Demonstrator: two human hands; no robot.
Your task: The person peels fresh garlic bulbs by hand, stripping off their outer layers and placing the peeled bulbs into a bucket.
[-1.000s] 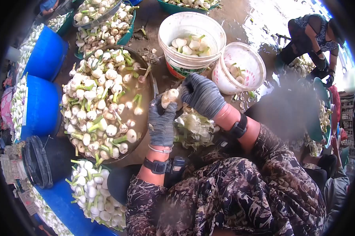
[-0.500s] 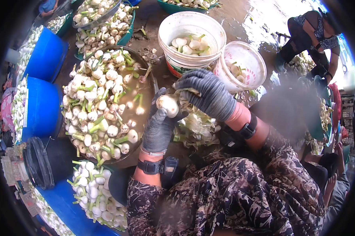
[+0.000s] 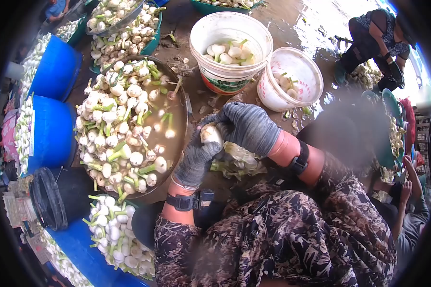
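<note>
Wet brown ground (image 3: 284,24) is spreading beneath the whole work area, shining with light toward the upper right; blue tubs (image 3: 57,69) heaped with pale bulbs are lining the left side, and a black bucket (image 3: 74,196) is lying tipped below them; a pile of clean white bulbs (image 3: 115,229) is sitting at the lower left.

Near the middle, the person's gloved left hand (image 3: 196,158) is grasping a pale bulb (image 3: 210,134), its fingers and thumb wrapping around the lower and left sides; the gloved right hand (image 3: 253,124) is bending its fingers inward at the bulb's upper right, though I cannot tell what its hidden fingertips are gripping; the bulb is resting between the two hands, above the ground.

Just to the left, a wide round pan (image 3: 181,138) is holding brown water and many stemmed bulbs; beyond the hands, a large white bucket (image 3: 215,71) and a smaller white bucket (image 3: 269,93) are standing side by side, each containing a few bulbs; papery peelings (image 3: 241,162) are lying just below the right hand; at the upper right, another person (image 3: 373,38) is bending forward.
</note>
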